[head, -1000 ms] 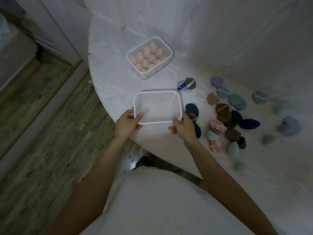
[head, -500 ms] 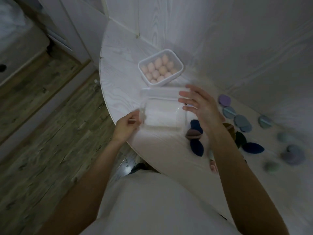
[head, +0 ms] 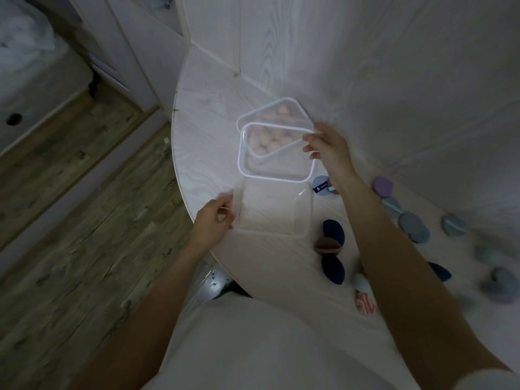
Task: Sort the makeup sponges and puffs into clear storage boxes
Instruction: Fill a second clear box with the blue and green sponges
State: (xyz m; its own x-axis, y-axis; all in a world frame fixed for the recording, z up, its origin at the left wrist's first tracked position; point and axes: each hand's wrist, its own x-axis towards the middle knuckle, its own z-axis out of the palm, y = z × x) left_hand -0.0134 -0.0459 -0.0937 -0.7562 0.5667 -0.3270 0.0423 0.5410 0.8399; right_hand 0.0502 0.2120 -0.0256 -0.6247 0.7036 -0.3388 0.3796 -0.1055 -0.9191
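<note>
My right hand (head: 327,149) holds a clear lid (head: 274,175) by its right edge, lifted over the far box (head: 281,104) of pink egg-shaped sponges (head: 266,139). My left hand (head: 215,219) grips the left wall of an empty clear box (head: 275,209) near the table's front edge. Flat puffs lie to the right: navy ones (head: 333,230), a brown one (head: 327,244), grey-blue ones (head: 413,225) and a purple one (head: 381,185). Teal and grey sponges (head: 498,282) are blurred at far right.
The white wood-grain table (head: 202,130) curves along its left edge above a wooden floor (head: 70,220). White wall panels (head: 365,52) rise right behind the boxes. A pink striped sponge (head: 365,305) lies near my right forearm. My white shirt fills the bottom of the frame.
My right hand has lifted the lid off the near box and carried it away over the pink-sponge box. My left hand keeps hold of the box's left side.
</note>
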